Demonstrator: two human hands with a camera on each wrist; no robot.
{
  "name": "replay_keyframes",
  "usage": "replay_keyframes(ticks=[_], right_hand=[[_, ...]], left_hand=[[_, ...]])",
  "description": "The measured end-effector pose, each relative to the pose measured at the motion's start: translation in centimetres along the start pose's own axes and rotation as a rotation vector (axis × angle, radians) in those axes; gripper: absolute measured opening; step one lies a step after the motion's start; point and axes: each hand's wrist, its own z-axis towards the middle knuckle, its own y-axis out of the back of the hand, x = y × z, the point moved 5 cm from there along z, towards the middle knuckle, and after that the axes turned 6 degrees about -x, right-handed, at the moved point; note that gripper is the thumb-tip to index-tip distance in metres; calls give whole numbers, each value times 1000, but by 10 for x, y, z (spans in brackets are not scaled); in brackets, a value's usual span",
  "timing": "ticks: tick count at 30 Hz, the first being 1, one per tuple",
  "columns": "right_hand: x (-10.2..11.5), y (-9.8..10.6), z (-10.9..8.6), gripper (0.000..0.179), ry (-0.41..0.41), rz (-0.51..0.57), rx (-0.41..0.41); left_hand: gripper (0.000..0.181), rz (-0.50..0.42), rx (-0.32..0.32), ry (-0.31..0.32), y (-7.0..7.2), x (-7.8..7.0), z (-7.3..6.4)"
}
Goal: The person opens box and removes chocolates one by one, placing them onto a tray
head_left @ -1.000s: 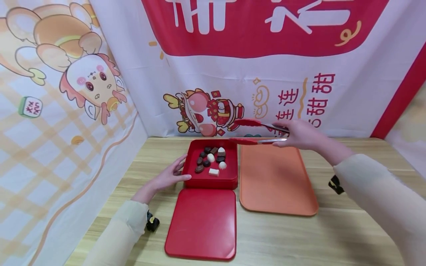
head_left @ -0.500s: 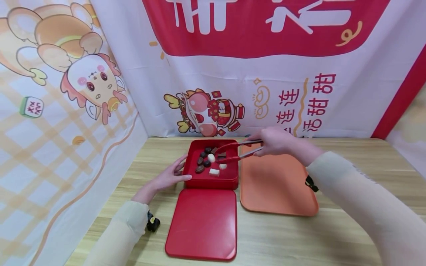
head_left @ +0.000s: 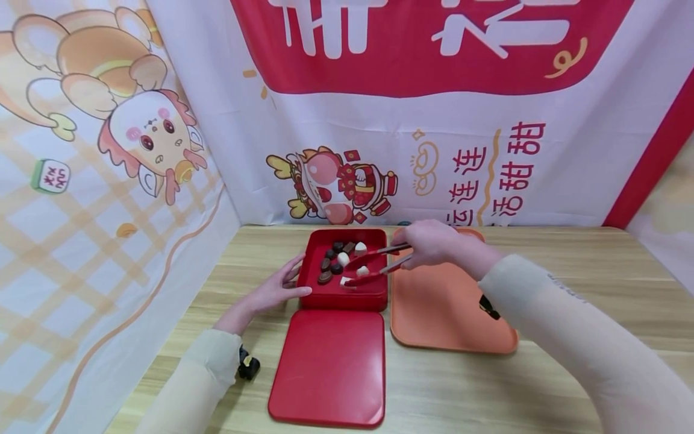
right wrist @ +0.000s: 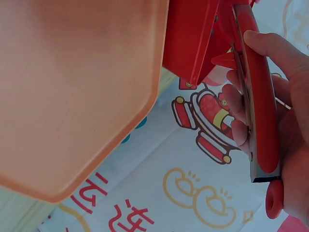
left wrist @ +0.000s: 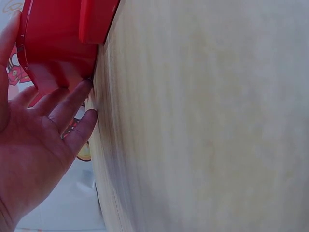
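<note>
My right hand (head_left: 431, 241) grips red-tipped tongs (head_left: 368, 257), thumb on one red-and-steel arm (right wrist: 264, 111) in the right wrist view. The tong tips stand apart, low inside a square red box (head_left: 344, 300), the lower one right at a white rectangular chocolate (head_left: 345, 281). Dark, brown and white chocolates (head_left: 325, 276) lie loose across the box floor. My left hand (head_left: 273, 290) rests against the box's left side, thumb at the near rim. In the left wrist view its fingers (left wrist: 70, 106) lie fairly straight along the red box wall (left wrist: 55, 48).
A flat orange tray (head_left: 444, 313) lies right of the box, under my right forearm. In front of the box is a red square lid (head_left: 328, 367). The wooden tabletop (head_left: 434, 392) ends at a printed cloth backdrop (head_left: 325, 120) behind and on the left.
My right hand has brought the tongs down and left from above the tray into the box, then toward the white rectangular chocolate near its front. My left hand has stayed put.
</note>
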Motion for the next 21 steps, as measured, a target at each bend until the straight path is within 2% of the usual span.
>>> replay_keyframes(ticks=[9, 21], right_hand=[[7, -4, 2, 22, -9, -29, 24], [8, -11, 6, 16, -29, -28, 82]], left_hand=[[89, -13, 10, -24, -2, -3, -1], [91, -23, 9, -20, -1, 1, 1]])
